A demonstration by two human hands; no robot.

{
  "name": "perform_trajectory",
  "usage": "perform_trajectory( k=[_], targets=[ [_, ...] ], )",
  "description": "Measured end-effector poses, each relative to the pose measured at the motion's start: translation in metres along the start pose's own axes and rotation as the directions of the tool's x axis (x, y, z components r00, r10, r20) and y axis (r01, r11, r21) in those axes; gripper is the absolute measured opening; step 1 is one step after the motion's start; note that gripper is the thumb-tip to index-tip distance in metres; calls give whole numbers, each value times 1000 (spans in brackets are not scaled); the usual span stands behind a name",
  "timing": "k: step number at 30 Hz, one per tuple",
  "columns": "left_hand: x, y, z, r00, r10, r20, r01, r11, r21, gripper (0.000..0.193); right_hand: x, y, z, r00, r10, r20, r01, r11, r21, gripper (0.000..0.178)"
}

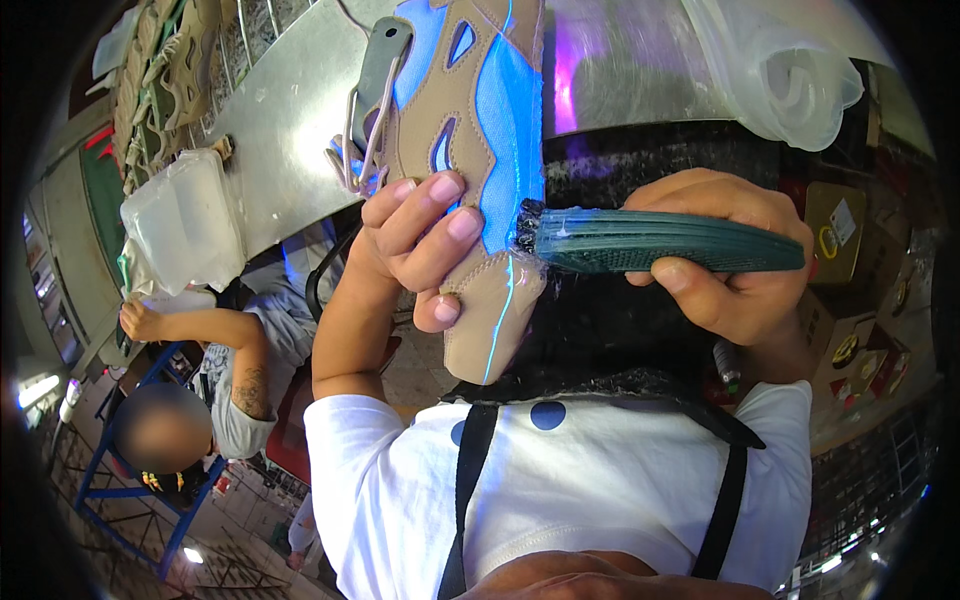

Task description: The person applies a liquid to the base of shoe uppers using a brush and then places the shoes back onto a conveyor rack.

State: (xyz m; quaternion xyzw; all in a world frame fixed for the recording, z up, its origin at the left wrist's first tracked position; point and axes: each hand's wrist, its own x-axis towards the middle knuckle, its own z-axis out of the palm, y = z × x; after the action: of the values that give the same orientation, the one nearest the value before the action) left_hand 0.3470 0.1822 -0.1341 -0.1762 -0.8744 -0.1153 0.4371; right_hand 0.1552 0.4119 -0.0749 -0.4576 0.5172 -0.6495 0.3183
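Note:
My left hand [415, 240] is wrapped around a tan and blue shoe upper [475, 125], its fingers lying across the stitched panel. The upper stands lengthwise over the metal table's edge, with blue-violet light on its side and a bright line down the tan end nearest me. A grey-green tab [387, 80] and pale laces [352, 150] hang at its left. In my right hand [750, 295] is a dark green brush [665, 240], held level between thumb and fingers. The brush's dark bristles [527, 228] touch the upper's right edge, beside my left fingertips.
Under the upper is a metal table [290, 120]. A translucent plastic container [185, 215] sits at its left edge, a clear plastic bag [790, 80] at the back right. More shoe uppers [185, 65] stand far left. A seated person [245, 350] is at left; boxes [850, 350] are at right.

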Motion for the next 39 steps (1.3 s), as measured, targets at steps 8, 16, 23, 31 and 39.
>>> perform_trajectory(
  k=[8,16,23,31,39],
  targets=[
    [4,-6,-13,993,25,114,-16,997,-74,57,9,0,-13,995,-13,101,6,998,62,26],
    [22,-10,-29,962,60,266,-38,996,-85,66,2,-10,-5,988,-144,50,147,987,-64,26],
    [35,-10,-26,958,64,281,-44,996,-77,61,-14,-25,16,954,-291,-72,269,936,-227,25],
    [55,-10,-25,955,69,290,-56,997,-54,56,-8,-39,10,956,-294,2,288,935,-207,23],
    [79,-13,-24,954,63,292,-61,998,-15,50,-10,-47,0,930,-361,75,367,923,-117,25]
  ],
)
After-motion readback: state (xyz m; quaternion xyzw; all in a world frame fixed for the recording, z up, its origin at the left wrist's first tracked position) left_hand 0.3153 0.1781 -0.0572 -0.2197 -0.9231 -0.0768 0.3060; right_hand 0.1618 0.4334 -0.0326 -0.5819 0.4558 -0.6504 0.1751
